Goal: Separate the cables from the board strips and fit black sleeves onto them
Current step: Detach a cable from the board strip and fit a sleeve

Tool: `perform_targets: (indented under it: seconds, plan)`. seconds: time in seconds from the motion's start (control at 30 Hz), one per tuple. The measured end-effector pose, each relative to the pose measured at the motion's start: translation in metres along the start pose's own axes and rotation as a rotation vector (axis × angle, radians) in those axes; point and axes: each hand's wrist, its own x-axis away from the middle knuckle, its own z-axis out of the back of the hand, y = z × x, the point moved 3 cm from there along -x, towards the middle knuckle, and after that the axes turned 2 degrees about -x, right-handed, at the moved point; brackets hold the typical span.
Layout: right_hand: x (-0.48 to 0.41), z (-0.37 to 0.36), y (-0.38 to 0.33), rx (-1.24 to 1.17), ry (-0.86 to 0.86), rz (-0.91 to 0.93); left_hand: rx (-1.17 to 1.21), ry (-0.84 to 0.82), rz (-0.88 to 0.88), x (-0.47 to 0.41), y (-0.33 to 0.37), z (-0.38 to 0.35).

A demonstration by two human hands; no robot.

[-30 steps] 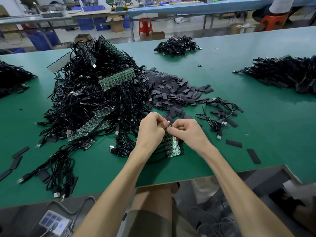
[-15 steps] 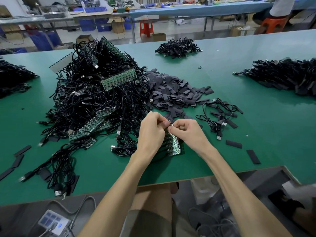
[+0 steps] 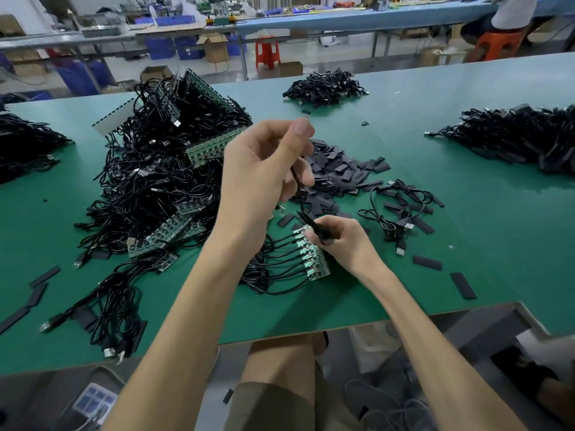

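several cables (image 3: 280,259) are still joined to the short board strip (image 3: 312,259) lying at the near edge of the green surface (image 3: 497,244), where the right hand (image 3: 342,244) pinches the strip's upper end with curled fingers. just above it the left hand (image 3: 258,175) is lifted off the surface, thumb and fingers pinched on one cable (image 3: 295,177) that looks freed from the strip, its small end (image 3: 306,114) poking up past the thumb; no sleeve is on it yet. so this strip looks only partly stripped, with its remaining cables to pull off. a few loose sleeves (image 3: 427,262) lie to the right, and a small bunch of cables (image 3: 395,209) sits beside them, some apparently sleeved. beyond the hands a spread of unused black sleeves (image 3: 342,169) waits, and left of it a big heap (image 3: 155,181) of tangled cables with many strips still in it, which i judge to be the bulk of the work left. further off, two dark piles (image 3: 323,87) and (image 3: 513,138) seem to be finished cables, though that is hard to tell.
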Motion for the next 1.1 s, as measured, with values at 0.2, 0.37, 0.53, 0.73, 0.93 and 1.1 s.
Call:
perform_targets:
  seconds: [0.2,0.37,0.53,0.73,0.93,1.1]
  plan:
    - [0.003,0.0,0.0,-0.013,-0.008,-0.003,0.226,-0.012,0.431,-0.002,-0.069,-0.009]
    - [0.004,0.001,0.002,0.049,0.008,0.005,0.319,0.122,0.513,0.004,-0.107,-0.015]
    - [0.007,0.003,-0.006,-0.108,-0.013,-0.015,0.26,0.178,0.549,0.002,-0.12,-0.01]
    - [0.006,-0.003,-0.009,-0.169,-0.15,-0.018,0.208,0.128,0.538,0.002,-0.128,-0.012]
    - [0.007,-0.002,-0.007,-0.125,-0.138,0.004,0.002,0.035,0.406,0.007,-0.137,-0.011]
    - [0.005,0.004,-0.005,0.051,0.06,0.0,-0.111,0.072,0.325,0.013,-0.154,0.002]
